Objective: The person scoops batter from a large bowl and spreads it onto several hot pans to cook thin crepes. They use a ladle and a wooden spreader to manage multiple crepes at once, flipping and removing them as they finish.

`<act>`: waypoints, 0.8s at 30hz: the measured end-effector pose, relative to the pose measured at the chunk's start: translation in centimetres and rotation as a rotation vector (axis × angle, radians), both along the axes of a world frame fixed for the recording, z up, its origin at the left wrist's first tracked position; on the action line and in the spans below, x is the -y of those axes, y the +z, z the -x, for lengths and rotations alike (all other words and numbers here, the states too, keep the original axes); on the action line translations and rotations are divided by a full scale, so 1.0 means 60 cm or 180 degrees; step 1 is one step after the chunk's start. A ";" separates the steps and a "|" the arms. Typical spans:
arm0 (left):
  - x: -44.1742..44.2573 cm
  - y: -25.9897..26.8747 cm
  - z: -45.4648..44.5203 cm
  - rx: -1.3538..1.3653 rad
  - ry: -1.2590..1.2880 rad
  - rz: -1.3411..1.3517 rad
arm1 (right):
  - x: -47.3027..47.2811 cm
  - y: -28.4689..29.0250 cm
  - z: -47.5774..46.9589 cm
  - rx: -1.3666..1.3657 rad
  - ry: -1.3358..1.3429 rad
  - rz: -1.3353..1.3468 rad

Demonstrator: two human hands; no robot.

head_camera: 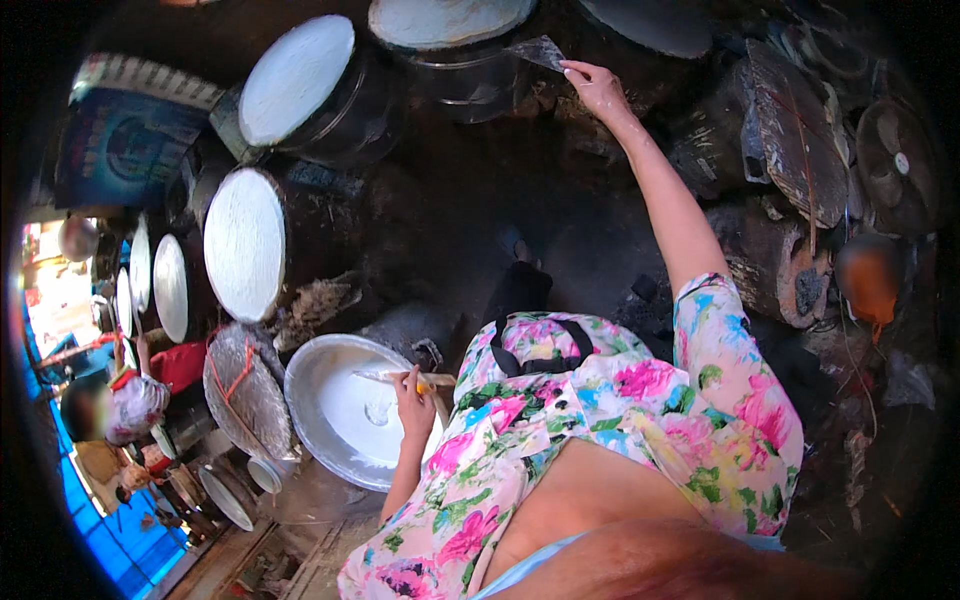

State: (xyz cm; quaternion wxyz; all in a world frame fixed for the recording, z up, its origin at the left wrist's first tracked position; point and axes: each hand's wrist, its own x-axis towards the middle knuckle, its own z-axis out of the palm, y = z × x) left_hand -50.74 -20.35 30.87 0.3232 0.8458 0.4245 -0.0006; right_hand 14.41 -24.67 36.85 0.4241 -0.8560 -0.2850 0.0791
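My left hand grips a tool with a pale handle. The tool's flat end reaches over a wide metal basin holding white liquid. At the far end of my outstretched arm, my right hand pinches a piece of clear plastic between thumb and fingers. Close by that plastic stands a large dark drum with a round white top. Whether the plastic touches the drum's side is unclear.
More round white tops line the left. A shallow round tray with an orange cord leans beside the basin. On the right are a fan and a worn board. Another person is at far left.
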 end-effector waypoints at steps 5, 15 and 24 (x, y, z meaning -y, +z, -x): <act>-0.111 0.057 -0.213 0.0756 0.0025 -0.0748 | -0.037 -0.011 -0.115 0.0099 0.0179 0.0170; -0.257 0.129 -0.518 0.1161 -0.0028 0.0038 | -0.091 0.028 -0.254 0.0335 0.0697 0.1602; -0.220 0.132 -0.630 0.1160 0.0417 0.0195 | -0.224 0.003 -0.525 0.0172 0.1414 0.1783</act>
